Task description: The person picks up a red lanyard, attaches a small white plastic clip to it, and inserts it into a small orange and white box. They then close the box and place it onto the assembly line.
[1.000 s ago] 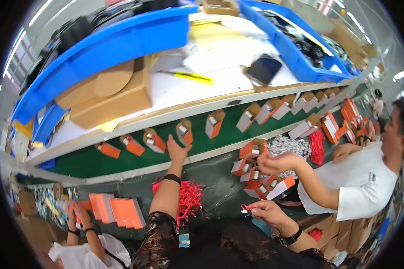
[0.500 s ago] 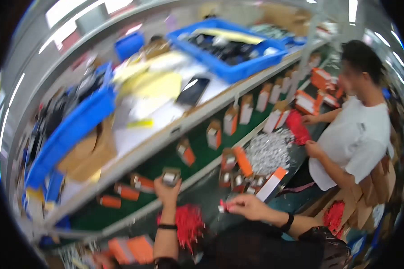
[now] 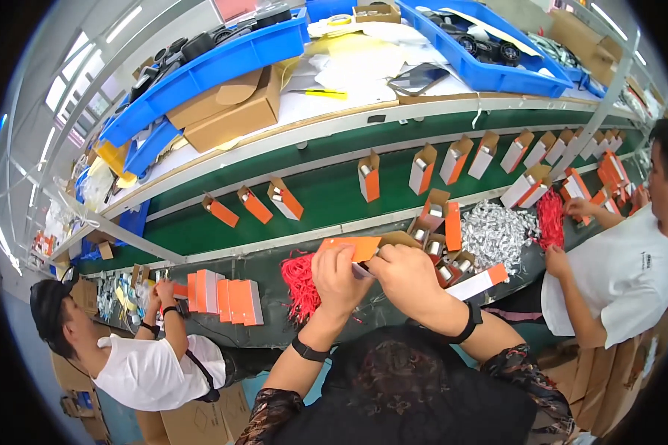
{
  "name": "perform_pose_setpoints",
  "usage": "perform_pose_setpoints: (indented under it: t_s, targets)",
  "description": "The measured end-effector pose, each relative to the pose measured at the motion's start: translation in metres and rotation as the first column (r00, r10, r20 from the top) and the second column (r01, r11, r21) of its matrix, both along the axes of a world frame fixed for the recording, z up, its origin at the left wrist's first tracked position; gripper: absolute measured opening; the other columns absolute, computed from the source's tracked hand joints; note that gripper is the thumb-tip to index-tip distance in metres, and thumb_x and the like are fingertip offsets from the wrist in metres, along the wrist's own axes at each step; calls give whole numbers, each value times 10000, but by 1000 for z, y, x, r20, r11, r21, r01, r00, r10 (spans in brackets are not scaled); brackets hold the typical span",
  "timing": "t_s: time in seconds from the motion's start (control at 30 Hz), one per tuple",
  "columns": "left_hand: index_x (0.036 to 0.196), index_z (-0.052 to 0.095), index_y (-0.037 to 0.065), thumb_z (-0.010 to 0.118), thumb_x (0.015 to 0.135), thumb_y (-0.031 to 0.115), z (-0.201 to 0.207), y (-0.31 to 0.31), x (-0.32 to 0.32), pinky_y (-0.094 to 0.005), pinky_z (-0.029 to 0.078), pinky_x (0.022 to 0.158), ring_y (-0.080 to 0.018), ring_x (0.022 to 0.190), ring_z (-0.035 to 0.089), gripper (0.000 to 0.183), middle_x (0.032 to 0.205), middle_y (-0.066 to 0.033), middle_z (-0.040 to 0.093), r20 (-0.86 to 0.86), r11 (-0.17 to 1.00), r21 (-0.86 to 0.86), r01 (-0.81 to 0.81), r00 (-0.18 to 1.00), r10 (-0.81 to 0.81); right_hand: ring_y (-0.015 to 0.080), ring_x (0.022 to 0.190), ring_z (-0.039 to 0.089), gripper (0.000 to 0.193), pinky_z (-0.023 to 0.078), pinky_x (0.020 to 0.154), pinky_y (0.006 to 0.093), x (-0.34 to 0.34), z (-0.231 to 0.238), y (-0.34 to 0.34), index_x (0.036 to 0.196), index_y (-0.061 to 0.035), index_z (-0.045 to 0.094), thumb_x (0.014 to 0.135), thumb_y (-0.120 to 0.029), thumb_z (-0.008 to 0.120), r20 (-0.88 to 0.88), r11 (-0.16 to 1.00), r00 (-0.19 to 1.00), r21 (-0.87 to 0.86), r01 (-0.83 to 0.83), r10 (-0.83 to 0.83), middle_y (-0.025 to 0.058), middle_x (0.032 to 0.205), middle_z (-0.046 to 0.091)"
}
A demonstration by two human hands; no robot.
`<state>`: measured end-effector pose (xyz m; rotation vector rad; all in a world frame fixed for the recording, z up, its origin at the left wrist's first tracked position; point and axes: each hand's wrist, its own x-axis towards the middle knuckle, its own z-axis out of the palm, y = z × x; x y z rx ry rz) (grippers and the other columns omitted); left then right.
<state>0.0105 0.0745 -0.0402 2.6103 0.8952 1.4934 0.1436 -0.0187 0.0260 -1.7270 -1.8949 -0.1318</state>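
Note:
In front of me my left hand (image 3: pixel 334 280) is closed around an orange-and-white cardboard box (image 3: pixel 358 245), tilted, with its brown flaps open toward the right. My right hand (image 3: pixel 407 279) has its fingers pinched at the box's open end. Whatever those fingers hold is hidden by the hand and flaps. Beside my left wrist lies a heap of red cords (image 3: pixel 298 285) on the dark bench. Just right of my right hand stand several open boxes (image 3: pixel 439 211) with silver-white items inside, and a long white-and-orange box (image 3: pixel 476 282) lies nearby.
A green conveyor belt (image 3: pixel 323 210) carries open boxes along the bench's far side. Silver small packets (image 3: pixel 497 233) are heaped at right. Co-workers sit left (image 3: pixel 163 371) and right (image 3: pixel 608 252). Closed boxes (image 3: pixel 239 300) stand left. Blue trays (image 3: pixel 208 78) rest on the shelf above.
My left hand has brought a box from the belt to the bench. My right hand, which held a small red-corded item, has moved up to the box's opening. The view has turned left.

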Motion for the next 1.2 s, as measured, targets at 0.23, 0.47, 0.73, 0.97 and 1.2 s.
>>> perform_pose_setpoints:
  t_s: [0.23, 0.47, 0.73, 0.97, 1.2]
  targets:
    - [1048, 611, 45, 838, 560, 179, 0, -39, -7, -424, 476, 734, -334, 839, 602, 554, 914, -133, 603, -40, 980, -197, 24, 999, -32, 307, 809, 620, 154, 496, 695, 420, 9, -10, -11, 886, -57, 650, 752, -100, 712, -219, 997, 976, 72, 23, -7, 99, 806, 618]
    - [1101, 588, -9, 884, 586, 273, -9, -39, -5, -431, 486, 723, -341, 847, 602, 658, 928, -139, 589, 48, 917, -394, 68, 997, -53, 312, 852, 625, 241, 503, 750, 418, 6, 8, -29, 949, -41, 667, 720, 21, 710, -213, 982, 970, 173, -81, 118, 116, 946, 675]
    - [1211, 525, -54, 901, 606, 392, 26, -53, -12, -434, 523, 818, -366, 967, 643, 841, 1055, -221, 618, -51, 667, -745, 3, 997, -61, 352, 919, 641, 479, 522, 782, 421, 3, -16, -48, 1144, -93, 663, 723, -244, 834, -415, 963, 910, 250, 97, 17, 153, 1171, 601]
    - [1252, 507, 34, 867, 656, 273, 32, -61, -9, -408, 537, 823, -346, 980, 651, 736, 1114, -164, 629, 50, 772, -603, 199, 976, -212, 346, 1075, 596, 378, 493, 900, 397, 13, -31, -49, 1085, -35, 661, 740, -144, 772, -604, 998, 795, 6, -58, 50, 215, 1318, 457]
    - [1241, 530, 56, 829, 677, 279, 9, -59, 1, -443, 555, 704, -360, 906, 659, 676, 1079, -171, 608, 36, 781, -568, 261, 955, -294, 330, 989, 617, 274, 506, 853, 406, 13, -41, -36, 899, -45, 613, 692, -69, 792, -518, 953, 839, 304, 1, 164, 158, 1094, 610]
